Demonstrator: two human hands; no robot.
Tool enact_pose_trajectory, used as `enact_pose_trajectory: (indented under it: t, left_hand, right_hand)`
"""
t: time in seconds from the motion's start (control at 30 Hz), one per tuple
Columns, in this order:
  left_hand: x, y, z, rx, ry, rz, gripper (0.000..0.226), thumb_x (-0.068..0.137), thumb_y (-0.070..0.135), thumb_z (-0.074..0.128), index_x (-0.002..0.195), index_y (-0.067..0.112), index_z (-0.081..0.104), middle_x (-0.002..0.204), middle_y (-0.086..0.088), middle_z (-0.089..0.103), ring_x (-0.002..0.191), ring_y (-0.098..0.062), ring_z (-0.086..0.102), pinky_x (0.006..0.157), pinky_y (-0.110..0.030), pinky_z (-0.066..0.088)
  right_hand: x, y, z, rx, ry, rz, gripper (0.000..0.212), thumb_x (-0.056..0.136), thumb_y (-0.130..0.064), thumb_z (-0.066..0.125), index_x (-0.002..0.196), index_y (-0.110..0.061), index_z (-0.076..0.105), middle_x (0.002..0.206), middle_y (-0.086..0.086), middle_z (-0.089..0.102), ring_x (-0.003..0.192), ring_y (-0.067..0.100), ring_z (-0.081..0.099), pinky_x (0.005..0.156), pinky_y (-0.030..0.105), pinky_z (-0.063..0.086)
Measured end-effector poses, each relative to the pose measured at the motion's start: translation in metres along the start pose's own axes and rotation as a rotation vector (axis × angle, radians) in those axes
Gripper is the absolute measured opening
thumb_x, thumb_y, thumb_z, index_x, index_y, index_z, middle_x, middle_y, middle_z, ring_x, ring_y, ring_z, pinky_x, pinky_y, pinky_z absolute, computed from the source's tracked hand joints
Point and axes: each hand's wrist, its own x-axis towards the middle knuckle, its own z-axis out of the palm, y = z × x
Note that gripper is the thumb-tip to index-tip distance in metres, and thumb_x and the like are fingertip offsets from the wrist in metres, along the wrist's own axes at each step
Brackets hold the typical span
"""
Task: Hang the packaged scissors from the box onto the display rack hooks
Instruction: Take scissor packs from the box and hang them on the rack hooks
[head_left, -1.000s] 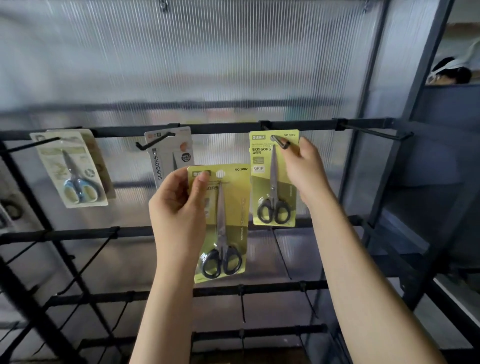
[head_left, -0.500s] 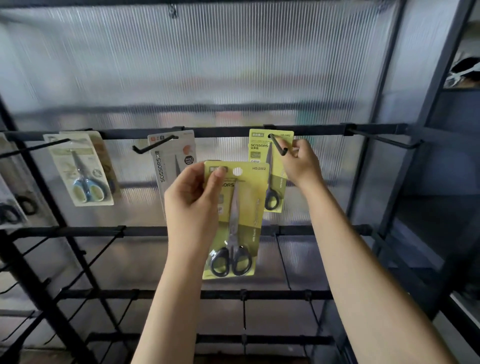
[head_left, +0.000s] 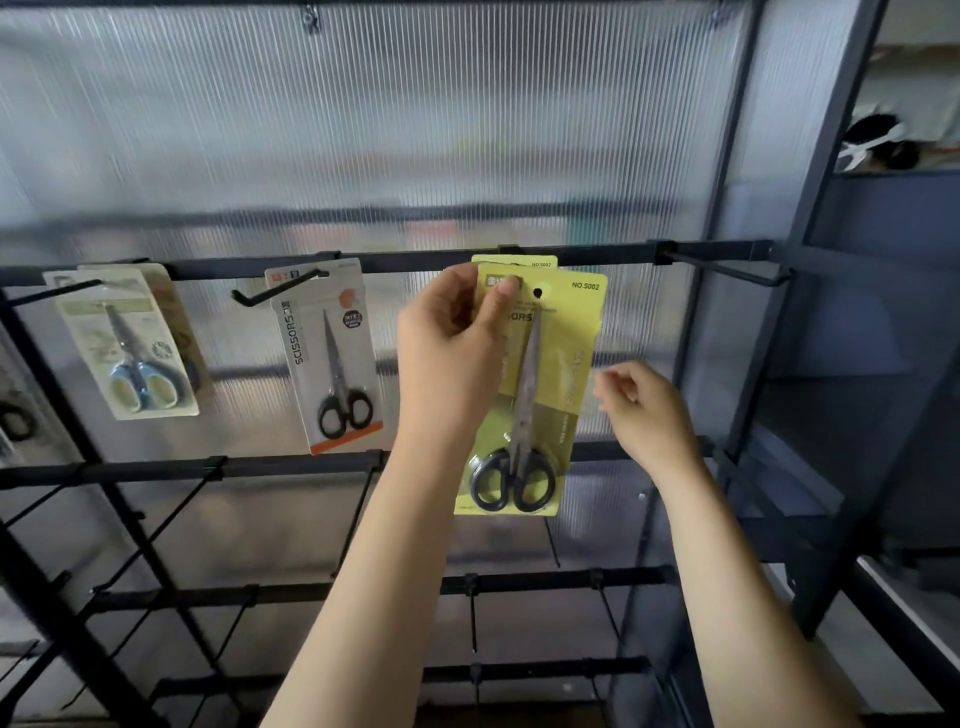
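My left hand (head_left: 451, 343) pinches the top left corner of a yellow-carded pack of black-handled scissors (head_left: 556, 384), held upright with its hang hole at the tip of a hook on the top rail (head_left: 415, 260). Directly behind it hangs another yellow pack (head_left: 540, 261); only its top edge shows. My right hand (head_left: 641, 410) hovers to the right of the pack, fingers loosely curled, holding nothing. The box is out of sight.
A grey-and-orange scissors pack (head_left: 332, 358) and a pale pack with blue-handled scissors (head_left: 124, 343) hang on hooks to the left. A bare hook (head_left: 727, 267) juts out at the right. Lower rails (head_left: 291, 465) carry several bare hooks. A dark shelf frame (head_left: 810, 208) stands at the right.
My right hand let go of the first yellow pack, now hanging on the hook, and dropped down to the right. My left hand lifted the second pack up and right in front of it.
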Motion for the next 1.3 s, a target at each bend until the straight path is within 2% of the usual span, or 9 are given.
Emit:
enact_pose_trajectory:
  t: [0.1,0.23,0.4,0.6,0.87,1.0,1.07,1.2,1.3]
  left_hand:
    - [0.002,-0.005,0.001,0.017,0.015,-0.014,0.012,0.091,0.012,0.061,0.078,0.012,0.063,0.069,-0.009,0.048,0.062,-0.013,0.040,0.054,-0.025,0.034]
    - [0.005,-0.016,0.004,0.051,0.033,0.000,0.015,0.090,0.013,0.062,0.076,0.010,0.062,0.067,-0.007,0.047,0.061,-0.012,0.038,0.055,-0.024,0.032]
    - [0.024,-0.037,0.012,0.125,0.035,0.009,0.040,0.091,0.012,0.060,0.059,0.029,0.043,0.052,0.012,0.033,0.050,-0.004,0.028,0.050,-0.023,0.025]
    - [0.055,-0.065,0.021,0.230,0.050,0.001,0.034,0.092,0.015,0.058,0.063,0.022,0.043,0.056,0.007,0.036,0.054,-0.010,0.030,0.051,-0.023,0.026]
    - [0.079,-0.088,0.020,0.222,-0.016,-0.007,0.024,0.093,0.017,0.056,0.074,0.006,0.048,0.061,-0.004,0.037,0.060,-0.017,0.034,0.057,-0.031,0.029]
    - [0.081,-0.090,0.020,0.246,-0.033,-0.005,0.032,0.093,0.019,0.057,0.066,0.015,0.039,0.059,0.002,0.033,0.057,-0.015,0.029,0.055,-0.029,0.027]
    - [0.082,-0.089,0.020,0.266,-0.032,-0.010,0.035,0.093,0.019,0.057,0.065,0.018,0.036,0.058,0.004,0.033,0.053,-0.010,0.028,0.053,-0.028,0.027]
    - [0.077,-0.087,0.015,0.279,-0.053,-0.071,0.013,0.093,0.025,0.059,0.091,0.012,0.057,0.076,0.003,0.058,0.068,-0.009,0.054,0.060,-0.023,0.045]
    - [0.060,-0.088,0.002,0.349,-0.003,-0.138,0.037,0.094,0.030,0.056,0.121,0.005,0.054,0.105,-0.007,0.067,0.094,-0.016,0.063,0.079,-0.022,0.048]
  right_hand:
    - [-0.008,0.008,0.000,0.009,0.003,0.018,0.018,0.095,-0.025,0.052,0.091,-0.010,0.062,0.090,0.003,0.066,0.086,0.016,0.058,0.069,0.022,0.037]
    - [-0.015,0.012,0.004,-0.026,-0.033,0.019,0.017,0.095,-0.026,0.052,0.091,-0.013,0.061,0.088,-0.001,0.063,0.084,0.014,0.057,0.062,0.016,0.038]
    - [-0.020,0.014,0.011,-0.073,-0.068,0.038,0.018,0.096,-0.026,0.049,0.098,-0.013,0.062,0.098,-0.002,0.064,0.090,0.010,0.055,0.069,0.022,0.036]
    - [-0.025,0.016,0.018,-0.126,-0.063,0.009,0.019,0.096,-0.024,0.052,0.106,-0.009,0.060,0.110,0.003,0.066,0.101,0.014,0.059,0.076,0.019,0.038]
    - [-0.028,0.026,0.019,-0.119,-0.096,0.036,0.022,0.095,-0.024,0.053,0.110,-0.008,0.058,0.111,0.005,0.064,0.089,0.008,0.053,0.068,0.015,0.037]
    - [-0.029,0.025,0.024,-0.150,-0.135,0.040,0.023,0.096,-0.025,0.051,0.111,-0.009,0.057,0.114,0.005,0.064,0.091,0.006,0.052,0.061,0.006,0.033]
    - [-0.030,0.021,0.025,-0.167,-0.136,0.031,0.024,0.096,-0.025,0.051,0.113,-0.009,0.057,0.116,0.005,0.064,0.092,0.008,0.053,0.063,0.011,0.035]
    - [-0.042,0.016,0.030,-0.202,-0.113,-0.004,0.023,0.096,-0.024,0.052,0.112,-0.009,0.057,0.112,0.006,0.064,0.091,0.012,0.057,0.067,0.018,0.036]
    - [-0.055,0.010,0.034,-0.263,-0.091,-0.041,0.024,0.095,-0.022,0.053,0.112,-0.006,0.058,0.111,0.008,0.065,0.099,0.024,0.061,0.074,0.025,0.042]
